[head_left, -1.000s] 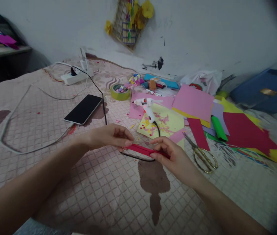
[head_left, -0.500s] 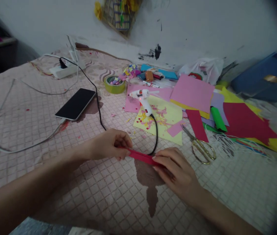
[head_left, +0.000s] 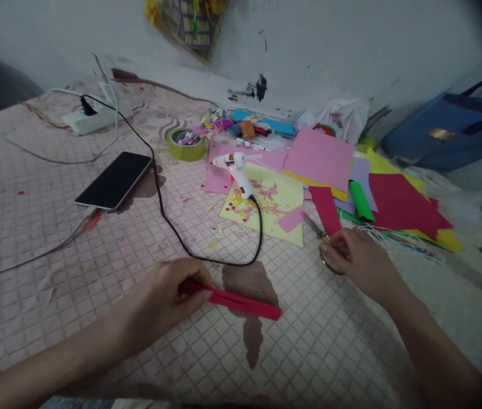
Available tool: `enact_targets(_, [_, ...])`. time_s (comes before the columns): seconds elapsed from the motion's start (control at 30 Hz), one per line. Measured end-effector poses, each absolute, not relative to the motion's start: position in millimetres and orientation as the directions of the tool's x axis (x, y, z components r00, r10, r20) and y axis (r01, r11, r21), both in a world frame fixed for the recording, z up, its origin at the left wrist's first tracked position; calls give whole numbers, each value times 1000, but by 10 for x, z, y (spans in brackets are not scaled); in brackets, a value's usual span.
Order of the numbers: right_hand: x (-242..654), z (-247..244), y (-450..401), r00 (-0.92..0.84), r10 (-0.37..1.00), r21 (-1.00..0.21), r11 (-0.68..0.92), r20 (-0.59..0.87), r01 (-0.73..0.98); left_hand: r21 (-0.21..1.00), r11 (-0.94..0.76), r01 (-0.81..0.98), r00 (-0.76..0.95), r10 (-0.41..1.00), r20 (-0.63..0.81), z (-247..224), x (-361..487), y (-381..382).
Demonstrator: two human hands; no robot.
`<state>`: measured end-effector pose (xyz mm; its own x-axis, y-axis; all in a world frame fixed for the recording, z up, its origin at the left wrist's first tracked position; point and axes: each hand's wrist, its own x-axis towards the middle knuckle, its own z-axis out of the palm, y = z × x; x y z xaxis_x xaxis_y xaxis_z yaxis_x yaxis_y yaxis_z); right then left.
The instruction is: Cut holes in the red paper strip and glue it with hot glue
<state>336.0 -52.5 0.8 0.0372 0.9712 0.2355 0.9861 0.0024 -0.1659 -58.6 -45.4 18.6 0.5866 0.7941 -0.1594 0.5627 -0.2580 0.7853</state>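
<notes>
My left hand pinches one end of a folded red strip, thumb on top. The strip's free end points to the right, just above the quilted cloth. My right hand is on the gold handles of the scissors, fingers closed round them and hiding most of the loops. The blades point up and left, close to a flat red piece and a small pink piece.
A white glue gun with a lit red light rests on pale yellow and pink sheets; its black cord loops before my hands. A phone, yellow tape roll, power strip, coloured sheets and blue bag lie around.
My right hand has let go of the red strip and moved right onto the scissors. My left hand keeps the strip and has come lower. The view has shifted slightly right.
</notes>
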Motion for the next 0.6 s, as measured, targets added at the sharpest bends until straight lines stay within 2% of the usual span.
enact_targets(0.17, [3494, -87, -538, 132, 976, -271, -81, 176, 959, 741, -384, 551, 575, 818, -2, 145, -595, -515])
enact_targets(0.33, [3517, -101, -546, 202, 968, -285, -153, 149, 946, 736, -448, 507, 597, 799, 74, 67, -699, -592])
enact_targets(0.6, [3407, 10, -555, 132, 981, -305, -84, 142, 949, 718, -535, 446, 655, 741, 145, -52, -734, -560])
